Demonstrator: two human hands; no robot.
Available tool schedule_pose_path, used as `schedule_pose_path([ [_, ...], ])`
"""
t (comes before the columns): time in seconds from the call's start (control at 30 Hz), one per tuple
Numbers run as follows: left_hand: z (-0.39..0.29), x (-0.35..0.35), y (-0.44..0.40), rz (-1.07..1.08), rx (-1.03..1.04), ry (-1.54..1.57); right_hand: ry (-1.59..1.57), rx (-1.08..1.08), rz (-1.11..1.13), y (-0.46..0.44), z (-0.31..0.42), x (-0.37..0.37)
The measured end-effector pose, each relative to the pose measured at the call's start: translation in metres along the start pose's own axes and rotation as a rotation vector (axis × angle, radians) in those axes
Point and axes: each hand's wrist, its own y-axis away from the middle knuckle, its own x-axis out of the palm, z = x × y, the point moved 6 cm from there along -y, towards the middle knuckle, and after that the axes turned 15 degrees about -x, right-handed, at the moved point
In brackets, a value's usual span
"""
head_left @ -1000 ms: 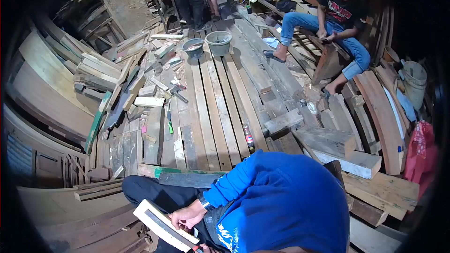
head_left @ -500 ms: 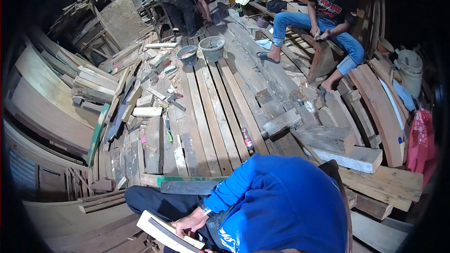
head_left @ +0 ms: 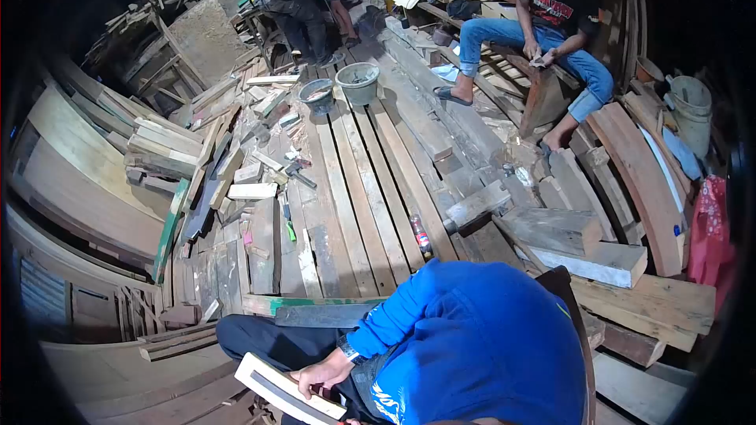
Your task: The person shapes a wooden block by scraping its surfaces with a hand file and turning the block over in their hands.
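Note:
My right hand (head_left: 319, 375), a watch on its wrist, is closed with bent fingers on a pale wooden piece (head_left: 260, 370) low in the view. A narrow dark strip (head_left: 276, 390) runs along the wood beneath the fingers; I cannot make out its kind. A small bit of red shows at the strip's lower end. At the bottom edge only a sliver of what looks like my left hand (head_left: 352, 422) shows, its fingers cut off. My bent leg (head_left: 256, 338) in dark trousers lies behind the wood. My blue top fills the bottom middle.
A plastic bottle (head_left: 420, 234) lies on the slatted planks. Two buckets, one grey (head_left: 358, 83), stand farther back. A hammer (head_left: 299, 177) and a green-handled tool (head_left: 289, 224) lie among offcuts. A person (head_left: 543, 39) sits at right, holding something small; others stand behind.
The background has shifted slightly right. My right hand stays on the pale wood, which has moved slightly right. The seated person's hands have shifted a little.

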Motion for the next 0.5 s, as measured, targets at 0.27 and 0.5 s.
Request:
schedule_pose_path([
  [0.27,0.002,-0.001,0.004,-0.032,-0.009,0.035,-0.031,-0.059,-0.077,-0.009,-0.007,-0.02],
  [0.5,0.003,-0.001,0.005,-0.057,-0.003,0.086,-0.042,0.028,0.039,-0.011,-0.021,-0.015],
])
